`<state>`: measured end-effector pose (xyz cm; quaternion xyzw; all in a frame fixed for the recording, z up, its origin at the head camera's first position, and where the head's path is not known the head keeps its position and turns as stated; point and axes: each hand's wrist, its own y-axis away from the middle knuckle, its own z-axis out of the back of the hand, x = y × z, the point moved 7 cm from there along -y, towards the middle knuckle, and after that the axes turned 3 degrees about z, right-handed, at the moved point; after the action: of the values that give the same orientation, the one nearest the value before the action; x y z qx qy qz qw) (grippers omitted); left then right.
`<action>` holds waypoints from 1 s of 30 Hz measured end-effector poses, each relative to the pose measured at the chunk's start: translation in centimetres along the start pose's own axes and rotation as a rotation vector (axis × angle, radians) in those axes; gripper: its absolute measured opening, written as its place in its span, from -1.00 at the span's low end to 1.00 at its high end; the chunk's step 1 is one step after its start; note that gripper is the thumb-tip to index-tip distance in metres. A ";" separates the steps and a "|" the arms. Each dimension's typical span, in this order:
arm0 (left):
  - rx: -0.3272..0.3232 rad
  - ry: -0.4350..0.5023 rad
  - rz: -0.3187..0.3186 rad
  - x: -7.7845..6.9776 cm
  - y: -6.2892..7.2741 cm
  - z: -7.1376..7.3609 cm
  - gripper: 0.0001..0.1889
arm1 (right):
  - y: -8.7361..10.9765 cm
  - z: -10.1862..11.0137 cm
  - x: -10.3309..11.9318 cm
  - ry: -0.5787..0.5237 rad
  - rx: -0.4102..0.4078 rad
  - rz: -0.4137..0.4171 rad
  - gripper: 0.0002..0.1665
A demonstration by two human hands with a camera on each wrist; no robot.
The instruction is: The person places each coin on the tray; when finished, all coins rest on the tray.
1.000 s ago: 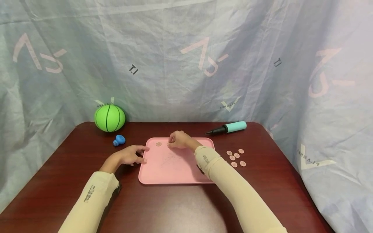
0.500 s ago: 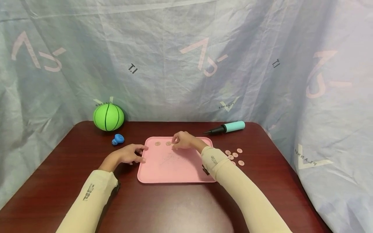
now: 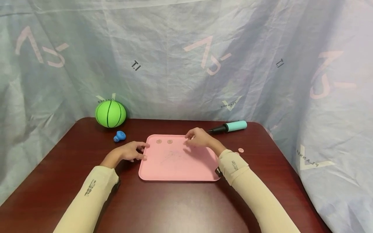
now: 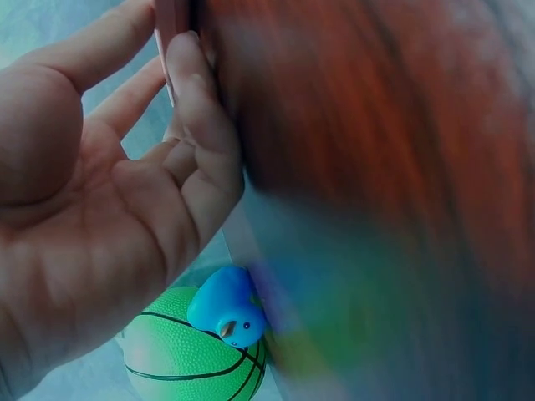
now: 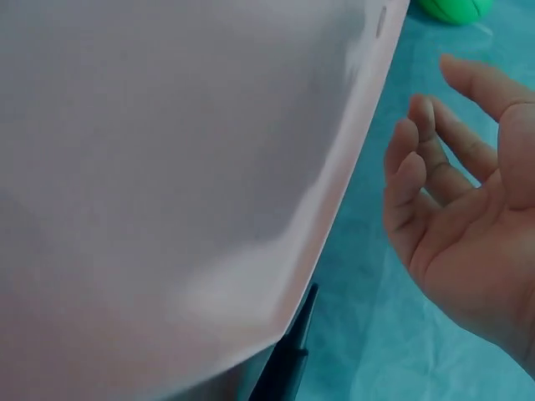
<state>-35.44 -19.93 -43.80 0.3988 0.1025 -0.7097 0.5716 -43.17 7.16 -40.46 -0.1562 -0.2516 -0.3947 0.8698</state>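
My left hand (image 3: 130,151) grips the left rim of a pink tray (image 3: 180,171). In the left wrist view, thumb and forefinger are on the tray's edge and another curled finger is against its outer side. Two round, copper-coloured coins lie flat inside the tray's far left corner, a left coin (image 3: 158,141) and a right coin (image 3: 170,141). Over the tray's far rim, my right hand (image 3: 201,137) has loosely bent fingers. In the right wrist view, nothing shows between them. Right of the tray lies another coin (image 3: 241,150); the sleeve hides the area beside it.
A green ball (image 3: 110,114) sits at the table's back left, with a blue toy duck (image 3: 119,136) in front of it. At the back right lies a hand pump (image 3: 236,126) with a black nozzle. A grey cloth (image 3: 163,94) hangs behind the table.
My right hand has let go of a coin beside the first one in the tray and moved right along the far rim. My left hand has stayed at the left rim.
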 end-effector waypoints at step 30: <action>0.001 0.014 0.014 0.1 -0.2 -0.2 -0.34 | 12.1 5.7 -3.1 0.072 0.006 0.004 -0.71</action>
<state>-35.51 -19.83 -44.02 0.4049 0.1032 -0.7028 0.5758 -37.45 19.41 -38.38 -0.1400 -0.2211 -0.3975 0.8795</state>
